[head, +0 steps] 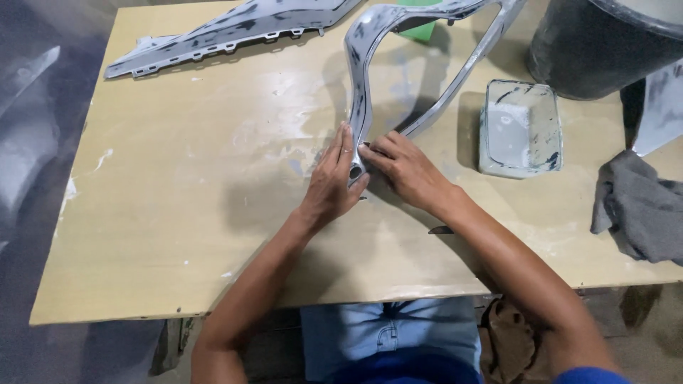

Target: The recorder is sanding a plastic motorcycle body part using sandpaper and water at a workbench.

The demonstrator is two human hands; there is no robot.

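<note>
A grey, paint-smeared curved plastic panel (pixel 364 64) with a loop shape stands on the tan wooden board (pixel 178 206), its pointed lower end near the board's middle. My left hand (pixel 333 181) wraps that lower end from the left, thumb under the tip. My right hand (pixel 405 167) presses its fingertips against the same end from the right. Whether the right fingers hold something small is hidden.
A second long grey panel (pixel 220 32) lies flat at the back left. A clear rectangular tray (pixel 521 128) with whitish liquid sits right of my hands. A grey cloth (pixel 640 206) lies at the right edge, a dark grey tub (pixel 605 43) behind it, something green (pixel 420 28) at the back.
</note>
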